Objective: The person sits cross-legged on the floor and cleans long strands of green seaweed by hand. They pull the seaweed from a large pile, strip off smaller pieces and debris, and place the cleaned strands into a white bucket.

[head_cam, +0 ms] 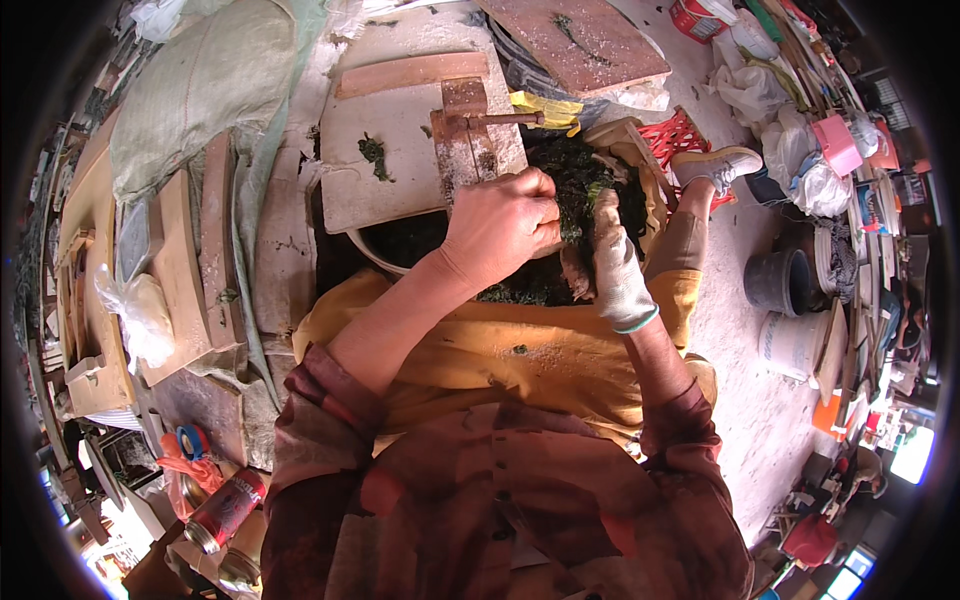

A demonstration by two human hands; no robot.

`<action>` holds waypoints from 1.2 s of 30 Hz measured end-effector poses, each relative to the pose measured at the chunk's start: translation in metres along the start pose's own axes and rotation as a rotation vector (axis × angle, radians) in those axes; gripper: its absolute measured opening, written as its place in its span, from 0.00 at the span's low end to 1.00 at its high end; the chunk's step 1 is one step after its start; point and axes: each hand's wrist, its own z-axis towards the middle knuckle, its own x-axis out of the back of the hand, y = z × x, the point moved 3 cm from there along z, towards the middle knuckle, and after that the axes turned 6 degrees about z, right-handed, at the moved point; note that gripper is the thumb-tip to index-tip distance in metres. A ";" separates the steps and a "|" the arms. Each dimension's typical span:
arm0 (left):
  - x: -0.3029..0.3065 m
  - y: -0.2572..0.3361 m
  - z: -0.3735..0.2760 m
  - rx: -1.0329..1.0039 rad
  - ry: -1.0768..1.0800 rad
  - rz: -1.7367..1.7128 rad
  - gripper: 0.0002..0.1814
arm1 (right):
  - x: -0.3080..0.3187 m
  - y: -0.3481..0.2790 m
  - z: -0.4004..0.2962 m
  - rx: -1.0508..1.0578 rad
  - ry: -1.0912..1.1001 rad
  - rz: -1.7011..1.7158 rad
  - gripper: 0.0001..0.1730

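Note:
My bare left hand (506,223) is curled into a fist beside a dark green, leafy clump (576,214) that looks like seaweed. What lies inside its fingers is hidden. Opposite it, my right hand (621,262), in a whitish knitted glove, has its fingers against the clump's right side; how firmly it grips cannot be told. More dark green mass (517,291) lies under both hands, above my yellow-brown apron (480,352). Just beyond the left hand, a wooden block (466,142) with a rusty bolt (510,119) rests on a pale board (390,176).
A small green scrap (375,156) lies on the board. A brown board (585,45) covers part of a dark tub at the back. Woven sacking (206,82) and planks (176,270) flank the left. At right are a black bucket (778,281) and a red crate (679,139).

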 end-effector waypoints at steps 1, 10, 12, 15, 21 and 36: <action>-0.003 0.001 0.001 -0.017 0.043 -0.024 0.06 | 0.000 -0.009 0.000 0.055 0.019 -0.130 0.37; -0.020 -0.015 0.001 0.297 -0.063 -0.837 0.05 | -0.012 -0.020 0.016 -0.088 -0.138 -0.388 0.34; -0.022 -0.023 -0.003 0.499 -0.136 -1.082 0.05 | -0.003 -0.015 0.017 -0.136 -0.132 -0.381 0.36; -0.014 -0.046 -0.004 0.701 -0.122 -1.176 0.06 | 0.005 -0.014 0.011 -0.230 -0.121 -0.242 0.31; -0.007 -0.055 0.006 0.309 0.014 -0.654 0.12 | 0.018 -0.004 0.012 -0.147 -0.060 -0.022 0.14; 0.030 -0.083 0.005 0.138 -0.014 0.355 0.06 | -0.002 0.000 0.077 -0.089 -0.148 -0.182 0.11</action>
